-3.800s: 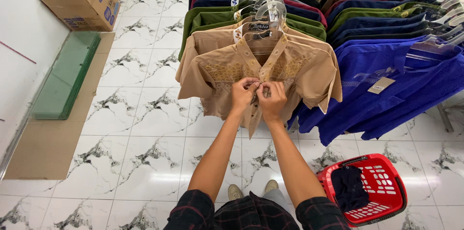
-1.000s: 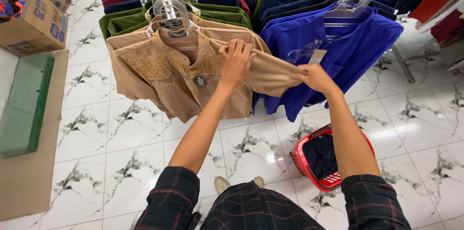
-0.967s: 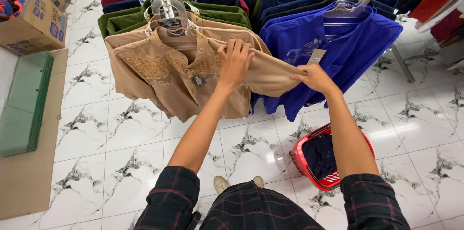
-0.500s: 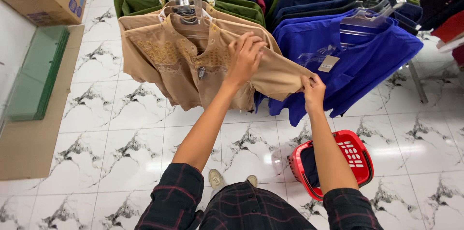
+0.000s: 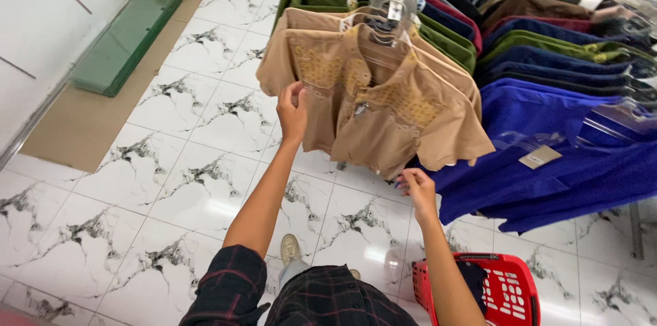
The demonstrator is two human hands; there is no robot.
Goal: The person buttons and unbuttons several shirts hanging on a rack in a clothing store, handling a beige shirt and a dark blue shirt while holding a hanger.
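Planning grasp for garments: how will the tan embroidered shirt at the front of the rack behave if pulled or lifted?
The tan shirt is probably floppy: its sleeve and hem drape in soft folds. Likely light, since one thin clear hanger carries it. It may swing when pushed, as it hangs free near the left hand.

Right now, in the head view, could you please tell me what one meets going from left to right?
Green panels → left hand → tan shirt → right hand → red basket → blue shirts.
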